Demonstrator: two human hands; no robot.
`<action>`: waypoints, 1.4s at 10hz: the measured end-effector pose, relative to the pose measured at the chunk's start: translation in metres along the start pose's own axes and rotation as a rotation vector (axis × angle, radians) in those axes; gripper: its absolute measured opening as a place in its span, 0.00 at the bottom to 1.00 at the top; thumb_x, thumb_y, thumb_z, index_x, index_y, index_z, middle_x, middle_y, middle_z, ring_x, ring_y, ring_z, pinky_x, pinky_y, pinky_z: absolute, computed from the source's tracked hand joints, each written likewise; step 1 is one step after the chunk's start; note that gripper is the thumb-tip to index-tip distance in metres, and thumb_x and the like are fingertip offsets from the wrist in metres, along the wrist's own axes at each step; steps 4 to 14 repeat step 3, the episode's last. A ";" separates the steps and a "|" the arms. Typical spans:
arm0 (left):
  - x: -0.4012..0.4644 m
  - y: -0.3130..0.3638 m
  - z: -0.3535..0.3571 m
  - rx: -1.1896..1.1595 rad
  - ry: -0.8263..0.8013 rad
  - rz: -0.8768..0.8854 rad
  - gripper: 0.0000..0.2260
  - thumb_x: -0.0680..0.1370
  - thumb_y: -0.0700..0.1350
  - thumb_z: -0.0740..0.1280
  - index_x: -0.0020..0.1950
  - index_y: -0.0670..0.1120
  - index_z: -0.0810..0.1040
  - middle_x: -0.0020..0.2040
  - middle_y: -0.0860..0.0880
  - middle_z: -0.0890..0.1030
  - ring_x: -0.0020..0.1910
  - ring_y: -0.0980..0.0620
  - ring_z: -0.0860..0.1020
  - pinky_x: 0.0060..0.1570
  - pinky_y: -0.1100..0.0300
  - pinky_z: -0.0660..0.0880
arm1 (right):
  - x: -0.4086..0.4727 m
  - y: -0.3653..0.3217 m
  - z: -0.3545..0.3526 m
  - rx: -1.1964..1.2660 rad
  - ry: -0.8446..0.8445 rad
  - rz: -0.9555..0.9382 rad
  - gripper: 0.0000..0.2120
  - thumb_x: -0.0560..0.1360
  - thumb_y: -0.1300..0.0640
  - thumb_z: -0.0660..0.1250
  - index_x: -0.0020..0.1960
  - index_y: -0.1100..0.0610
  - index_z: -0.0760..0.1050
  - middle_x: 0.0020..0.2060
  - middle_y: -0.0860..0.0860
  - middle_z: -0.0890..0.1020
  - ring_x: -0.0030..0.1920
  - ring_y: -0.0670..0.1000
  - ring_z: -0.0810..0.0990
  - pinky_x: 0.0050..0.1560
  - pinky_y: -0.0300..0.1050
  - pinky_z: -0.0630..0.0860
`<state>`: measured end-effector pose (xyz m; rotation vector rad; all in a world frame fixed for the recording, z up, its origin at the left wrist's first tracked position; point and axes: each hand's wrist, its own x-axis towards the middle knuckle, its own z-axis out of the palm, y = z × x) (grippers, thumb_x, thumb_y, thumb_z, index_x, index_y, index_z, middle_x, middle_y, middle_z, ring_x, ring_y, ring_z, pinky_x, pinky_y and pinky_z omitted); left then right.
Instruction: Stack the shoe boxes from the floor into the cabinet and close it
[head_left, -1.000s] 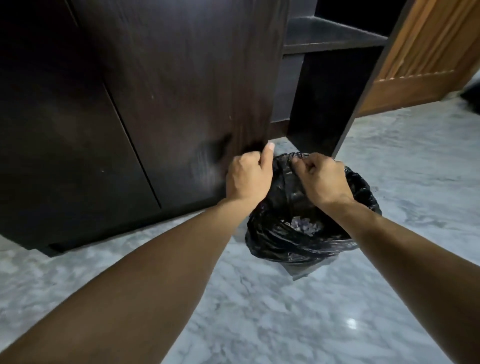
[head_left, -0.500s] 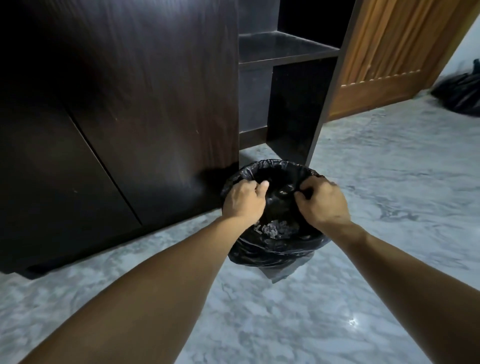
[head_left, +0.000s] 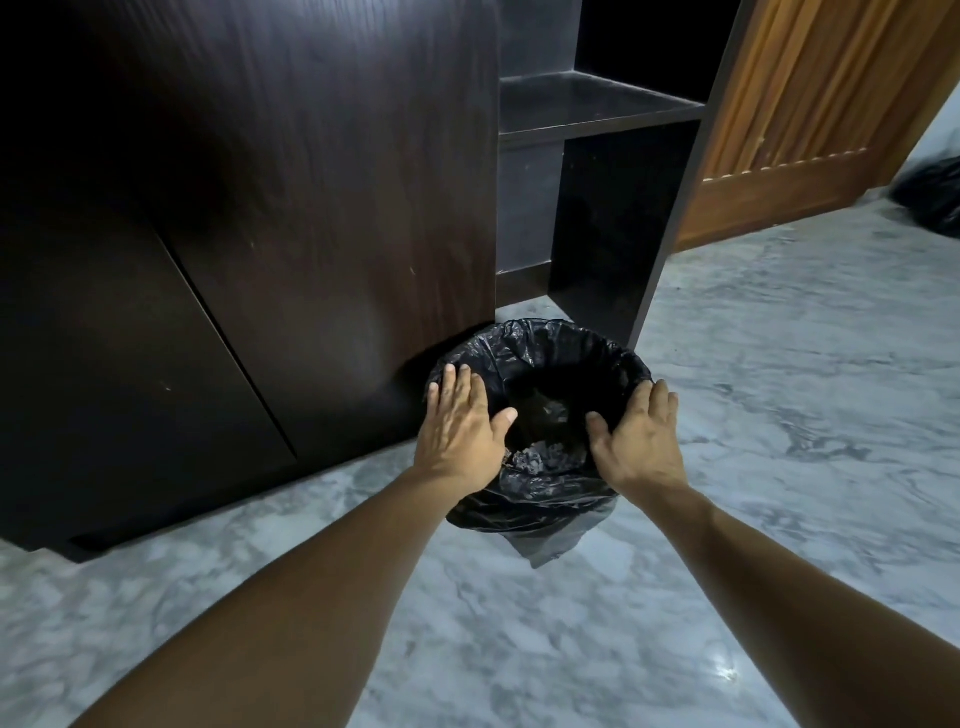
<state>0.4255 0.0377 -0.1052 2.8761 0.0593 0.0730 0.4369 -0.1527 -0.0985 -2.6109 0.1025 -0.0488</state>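
A round bin lined with a black plastic bag (head_left: 540, 493) is flanked by both hands on the grey marbled floor (head_left: 779, 415). The left hand (head_left: 460, 434) and right hand (head_left: 641, 441) are laid flat, fingers straight, on its rim. The dark wooden cabinet (head_left: 311, 208) is seen just behind, its shelf compartment uncovered at the right.

Both hands flat on bin rim: left hand (head_left: 457, 423), right hand (head_left: 636, 436). Black-lined waste bin (head_left: 540, 499) on marble floor (head_left: 779, 415), beside dark cabinet (head_left: 311, 208).
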 end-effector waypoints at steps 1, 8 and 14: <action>0.006 -0.013 -0.005 0.023 -0.025 -0.012 0.30 0.82 0.57 0.48 0.78 0.38 0.52 0.79 0.42 0.50 0.79 0.46 0.44 0.77 0.50 0.41 | 0.006 -0.010 0.007 -0.018 -0.033 -0.035 0.40 0.79 0.44 0.58 0.76 0.67 0.43 0.76 0.65 0.45 0.76 0.63 0.41 0.76 0.54 0.42; -0.001 -0.015 -0.024 0.005 0.013 -0.055 0.39 0.76 0.67 0.43 0.78 0.41 0.52 0.79 0.43 0.50 0.79 0.47 0.44 0.76 0.47 0.41 | 0.010 -0.010 0.000 0.011 -0.143 -0.044 0.42 0.77 0.39 0.58 0.77 0.60 0.39 0.77 0.62 0.40 0.77 0.61 0.38 0.76 0.55 0.43; -0.001 -0.015 -0.024 0.005 0.013 -0.055 0.39 0.76 0.67 0.43 0.78 0.41 0.52 0.79 0.43 0.50 0.79 0.47 0.44 0.76 0.47 0.41 | 0.010 -0.010 0.000 0.011 -0.143 -0.044 0.42 0.77 0.39 0.58 0.77 0.60 0.39 0.77 0.62 0.40 0.77 0.61 0.38 0.76 0.55 0.43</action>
